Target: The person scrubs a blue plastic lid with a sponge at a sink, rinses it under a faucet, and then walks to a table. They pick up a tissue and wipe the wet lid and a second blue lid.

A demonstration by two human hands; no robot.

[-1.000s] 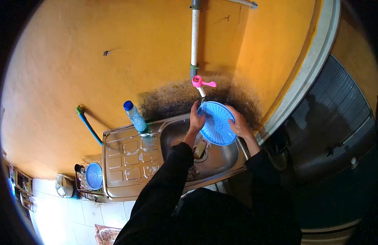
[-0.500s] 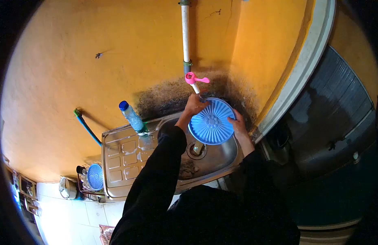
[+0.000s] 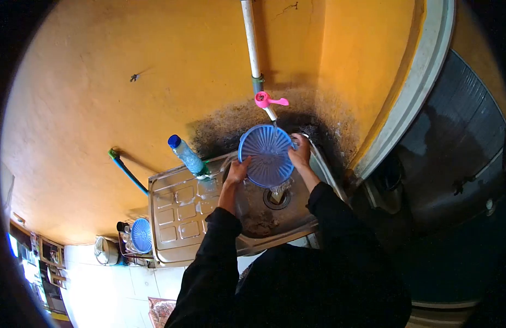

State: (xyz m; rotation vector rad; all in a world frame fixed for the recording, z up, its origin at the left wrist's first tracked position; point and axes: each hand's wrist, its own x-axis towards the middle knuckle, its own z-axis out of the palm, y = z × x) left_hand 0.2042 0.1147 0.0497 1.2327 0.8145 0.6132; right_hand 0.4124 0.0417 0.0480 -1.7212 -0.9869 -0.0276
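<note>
Both the left grip (image 3: 238,170) and the right grip (image 3: 300,153) clasped the dish (image 3: 264,164) between them, seemingly directly beneath the tap (image 3: 263,99).

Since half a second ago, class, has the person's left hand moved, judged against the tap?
Yes. The left hand has moved down and leftward, away from the tap, and now holds the blue dish at its lower left edge.
</note>
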